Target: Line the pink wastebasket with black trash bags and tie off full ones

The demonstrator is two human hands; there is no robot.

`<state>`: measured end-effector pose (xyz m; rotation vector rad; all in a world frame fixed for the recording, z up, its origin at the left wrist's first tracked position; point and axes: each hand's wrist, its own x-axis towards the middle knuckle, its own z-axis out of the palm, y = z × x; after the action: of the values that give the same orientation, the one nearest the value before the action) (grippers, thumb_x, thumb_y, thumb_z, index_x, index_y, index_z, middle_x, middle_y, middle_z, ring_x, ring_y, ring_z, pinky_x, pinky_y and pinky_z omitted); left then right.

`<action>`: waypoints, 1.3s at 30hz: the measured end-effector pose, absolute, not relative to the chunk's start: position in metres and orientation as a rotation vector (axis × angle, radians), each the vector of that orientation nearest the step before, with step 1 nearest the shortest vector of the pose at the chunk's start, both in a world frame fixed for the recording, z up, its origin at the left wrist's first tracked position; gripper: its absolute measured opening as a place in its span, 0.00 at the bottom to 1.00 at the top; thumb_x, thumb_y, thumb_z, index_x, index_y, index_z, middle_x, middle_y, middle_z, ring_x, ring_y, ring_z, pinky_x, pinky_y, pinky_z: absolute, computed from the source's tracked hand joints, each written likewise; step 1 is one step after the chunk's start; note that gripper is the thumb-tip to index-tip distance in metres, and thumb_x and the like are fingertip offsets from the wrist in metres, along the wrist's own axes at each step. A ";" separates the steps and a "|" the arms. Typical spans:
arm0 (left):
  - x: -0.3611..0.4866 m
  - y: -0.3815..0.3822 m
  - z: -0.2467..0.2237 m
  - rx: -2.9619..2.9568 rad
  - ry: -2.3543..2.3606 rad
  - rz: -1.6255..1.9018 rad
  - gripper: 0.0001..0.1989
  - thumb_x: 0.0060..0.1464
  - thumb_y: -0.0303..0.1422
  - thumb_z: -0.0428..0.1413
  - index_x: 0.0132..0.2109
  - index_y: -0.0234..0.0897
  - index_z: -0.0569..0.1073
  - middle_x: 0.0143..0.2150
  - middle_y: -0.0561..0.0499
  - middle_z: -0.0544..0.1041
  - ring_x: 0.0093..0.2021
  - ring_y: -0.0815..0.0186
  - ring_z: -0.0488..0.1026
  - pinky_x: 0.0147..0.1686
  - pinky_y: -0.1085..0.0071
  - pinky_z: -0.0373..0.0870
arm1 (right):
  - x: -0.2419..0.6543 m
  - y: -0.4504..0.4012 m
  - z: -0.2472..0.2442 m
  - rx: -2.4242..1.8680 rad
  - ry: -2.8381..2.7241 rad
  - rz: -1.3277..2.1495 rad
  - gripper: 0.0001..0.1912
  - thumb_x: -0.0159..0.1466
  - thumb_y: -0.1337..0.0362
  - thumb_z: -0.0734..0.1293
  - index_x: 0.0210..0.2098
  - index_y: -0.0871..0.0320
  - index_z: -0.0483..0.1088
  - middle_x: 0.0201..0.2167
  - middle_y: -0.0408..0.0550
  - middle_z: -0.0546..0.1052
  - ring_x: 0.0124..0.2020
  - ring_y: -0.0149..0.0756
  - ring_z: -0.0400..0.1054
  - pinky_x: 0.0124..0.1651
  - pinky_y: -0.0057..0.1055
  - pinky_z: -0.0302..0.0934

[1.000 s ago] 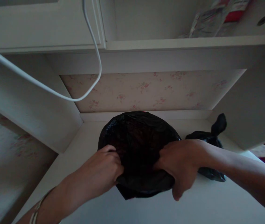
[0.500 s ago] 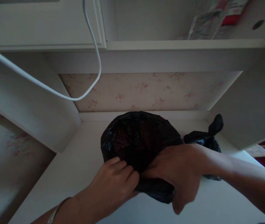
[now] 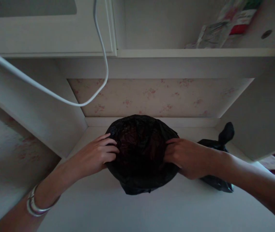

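A black plastic garbage bag (image 3: 139,180) lines a round, open-topped container and folds down over its rim. A dark reddish inside shows through the thin plastic; the container's outside is hidden. My left hand (image 3: 102,153) is closed on the left rim, fingers hooked over the edge into the opening. On the opposite side, my right hand (image 3: 186,156) grips the bag's right edge, its fingertips partly inside and hidden. Behind my right forearm lies a second black plastic bag (image 3: 217,183), its top twisted into an upright knot-like tail.
Everything stands on a white desk surface (image 3: 137,216) between white side panels. A white cable (image 3: 79,104) hangs in front at upper left. Overhead is a white shelf (image 3: 188,53) with plastic-wrapped packets (image 3: 215,33). Floral wallpaper (image 3: 149,96) covers the back wall.
Both hands were together at the bag's near edge; they have moved apart to its left and right sides. The near edge now lies folded over the rim and the opening is rounder.
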<state>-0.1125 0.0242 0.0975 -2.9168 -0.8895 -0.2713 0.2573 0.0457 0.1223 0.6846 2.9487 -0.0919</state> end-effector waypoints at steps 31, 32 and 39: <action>-0.027 -0.004 -0.093 -1.861 -2.713 -2.274 0.19 0.53 0.47 0.60 0.44 0.40 0.83 0.48 0.45 0.86 0.59 0.44 0.77 0.61 0.53 0.72 | 0.237 0.002 -0.131 2.845 2.504 -1.200 0.18 0.65 0.55 0.59 0.43 0.53 0.78 0.41 0.53 0.84 0.44 0.52 0.80 0.46 0.44 0.75; -0.025 -0.003 -0.095 -1.873 -2.714 -2.262 0.19 0.53 0.48 0.59 0.44 0.41 0.83 0.49 0.45 0.86 0.60 0.44 0.77 0.62 0.53 0.71 | 0.234 0.001 -0.133 2.831 2.512 -1.155 0.17 0.64 0.57 0.59 0.43 0.52 0.78 0.41 0.53 0.84 0.45 0.52 0.80 0.47 0.44 0.74; -0.025 -0.002 -0.100 -2.060 -2.700 -2.104 0.19 0.55 0.46 0.58 0.46 0.39 0.82 0.52 0.42 0.84 0.61 0.44 0.76 0.63 0.51 0.70 | 0.233 0.004 -0.137 2.739 2.539 -0.949 0.18 0.64 0.63 0.57 0.41 0.53 0.78 0.41 0.54 0.83 0.44 0.51 0.80 0.45 0.41 0.73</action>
<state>-0.0249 -0.0025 -0.1003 -2.0603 -2.6999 -2.1043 0.2333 0.0038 -0.1369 2.7388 2.5385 -0.9495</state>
